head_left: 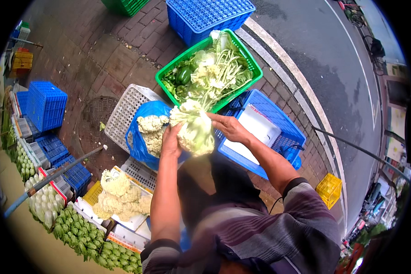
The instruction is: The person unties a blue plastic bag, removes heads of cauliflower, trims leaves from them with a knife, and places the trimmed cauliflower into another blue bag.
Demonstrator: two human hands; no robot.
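Observation:
Between my hands is a head of cauliflower [196, 133], slightly blurred, with its pale stalk side showing. My left hand [171, 141] grips its left side. At its upper right edge, the fingers of my right hand [230, 128] press against it, the tips partly hidden. Just left of my left hand, an open blue plastic bag [133, 135] holds cauliflower heads [153, 133]. Beyond the held head is a green plastic crate [205, 42] filled with trimmed stalks and leaves [222, 68] and green bell peppers [183, 75].
A white perforated crate [123, 106] stands beside the bag. At right sits a blue crate [281, 113] with white foam [257, 126] inside. Cauliflowers [120, 197] are piled at lower left, near rows of green vegetables [78, 231]. A metal pole [60, 171] slants in from the left.

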